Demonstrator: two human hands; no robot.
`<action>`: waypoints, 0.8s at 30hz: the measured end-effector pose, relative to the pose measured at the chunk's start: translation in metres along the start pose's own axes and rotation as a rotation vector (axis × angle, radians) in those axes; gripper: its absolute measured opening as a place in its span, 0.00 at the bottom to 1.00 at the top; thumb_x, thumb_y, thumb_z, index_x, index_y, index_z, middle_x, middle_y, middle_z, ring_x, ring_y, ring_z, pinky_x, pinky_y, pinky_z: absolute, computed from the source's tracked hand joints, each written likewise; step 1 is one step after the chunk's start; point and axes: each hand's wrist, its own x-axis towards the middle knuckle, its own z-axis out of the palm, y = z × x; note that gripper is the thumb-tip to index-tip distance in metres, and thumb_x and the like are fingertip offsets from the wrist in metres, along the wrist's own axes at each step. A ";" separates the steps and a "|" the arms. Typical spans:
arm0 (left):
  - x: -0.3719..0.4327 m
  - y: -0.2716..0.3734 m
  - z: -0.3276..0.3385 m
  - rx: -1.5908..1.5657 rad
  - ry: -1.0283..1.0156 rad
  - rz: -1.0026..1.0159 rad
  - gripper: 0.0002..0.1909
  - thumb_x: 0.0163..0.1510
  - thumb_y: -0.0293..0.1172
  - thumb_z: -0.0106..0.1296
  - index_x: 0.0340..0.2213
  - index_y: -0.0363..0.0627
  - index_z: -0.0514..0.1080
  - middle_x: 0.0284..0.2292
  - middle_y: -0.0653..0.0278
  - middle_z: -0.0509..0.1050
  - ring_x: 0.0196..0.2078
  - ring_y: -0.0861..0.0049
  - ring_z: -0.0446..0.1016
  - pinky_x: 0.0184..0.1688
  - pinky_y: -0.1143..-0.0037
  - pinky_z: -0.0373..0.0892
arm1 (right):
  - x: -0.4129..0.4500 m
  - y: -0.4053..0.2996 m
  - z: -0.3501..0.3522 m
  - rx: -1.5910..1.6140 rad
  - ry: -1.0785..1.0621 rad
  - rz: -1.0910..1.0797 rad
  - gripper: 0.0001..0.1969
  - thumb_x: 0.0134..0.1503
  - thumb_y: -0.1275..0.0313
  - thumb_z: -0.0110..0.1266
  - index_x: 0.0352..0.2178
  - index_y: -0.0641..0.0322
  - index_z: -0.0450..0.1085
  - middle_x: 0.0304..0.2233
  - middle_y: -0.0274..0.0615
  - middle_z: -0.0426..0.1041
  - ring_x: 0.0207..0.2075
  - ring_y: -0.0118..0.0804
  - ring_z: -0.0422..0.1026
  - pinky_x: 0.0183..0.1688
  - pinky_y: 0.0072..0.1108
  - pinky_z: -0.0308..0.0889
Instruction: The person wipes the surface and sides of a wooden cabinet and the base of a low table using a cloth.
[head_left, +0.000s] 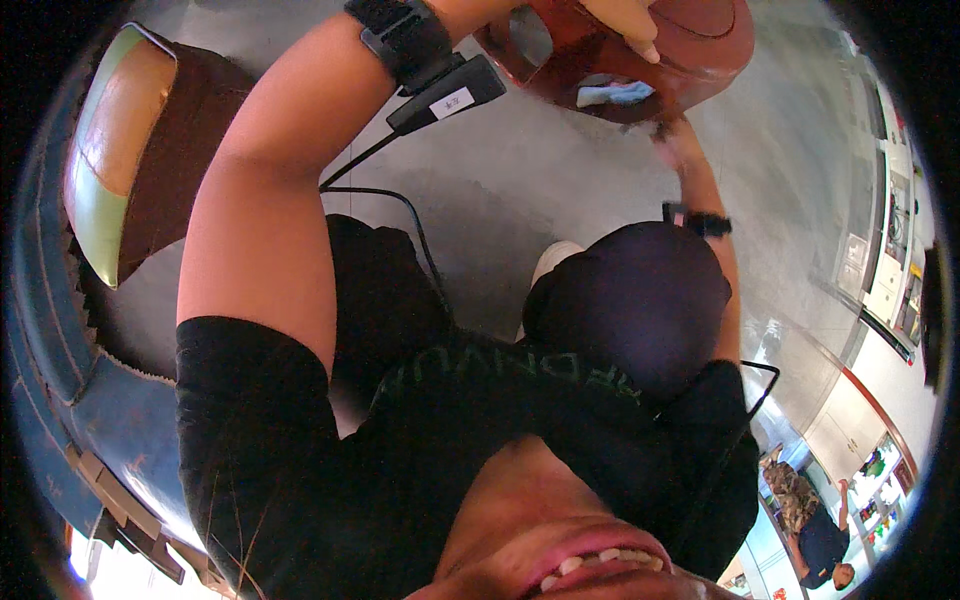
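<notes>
A reddish-brown plastic stool (694, 71) with cut-out openings is held up at the top of the view, partly beyond the frame. My left hand (626, 22) grips it from above, fingers against its side; most of this hand is cut off by the upper edge. Below the stool's right part, my right hand (675, 142) reaches up and is blurred. Its fingers are hidden behind the stool, so what they hold is unclear. Through one opening shows a light-blue and white cloth (615, 94).
On the left stand a dark brown box-like seat with a multicoloured cushioned top (124, 150) and a worn blue sofa (120, 420). A black cable (390, 193) hangs from my left wrist strap. Shelves (889, 277) line the right. Another person (817, 525) is at lower right.
</notes>
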 end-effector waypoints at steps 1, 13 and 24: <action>-0.004 -0.003 0.000 -0.016 0.042 -0.002 0.66 0.46 0.65 0.59 0.65 0.28 0.36 0.67 0.34 0.32 0.69 0.37 0.29 0.67 0.46 0.34 | 0.018 -0.002 -0.003 -0.174 -0.093 -0.024 0.18 0.67 0.68 0.42 0.57 0.61 0.60 0.48 0.37 0.69 0.51 0.33 0.66 0.57 0.30 0.60; 0.006 0.011 -0.004 0.008 0.012 -0.021 0.65 0.45 0.67 0.57 0.66 0.30 0.38 0.67 0.36 0.35 0.70 0.40 0.30 0.67 0.47 0.34 | 0.108 -0.033 -0.012 -1.388 -0.483 -0.557 0.22 0.62 0.72 0.45 0.58 0.61 0.61 0.50 0.39 0.69 0.52 0.36 0.68 0.56 0.30 0.62; -0.003 0.020 -0.002 -0.065 0.099 0.014 0.65 0.46 0.65 0.58 0.66 0.31 0.37 0.67 0.38 0.34 0.70 0.42 0.30 0.68 0.48 0.33 | 0.064 -0.034 -0.058 -1.308 -0.466 -0.272 0.27 0.57 0.75 0.48 0.59 0.60 0.61 0.52 0.41 0.69 0.53 0.39 0.69 0.56 0.31 0.64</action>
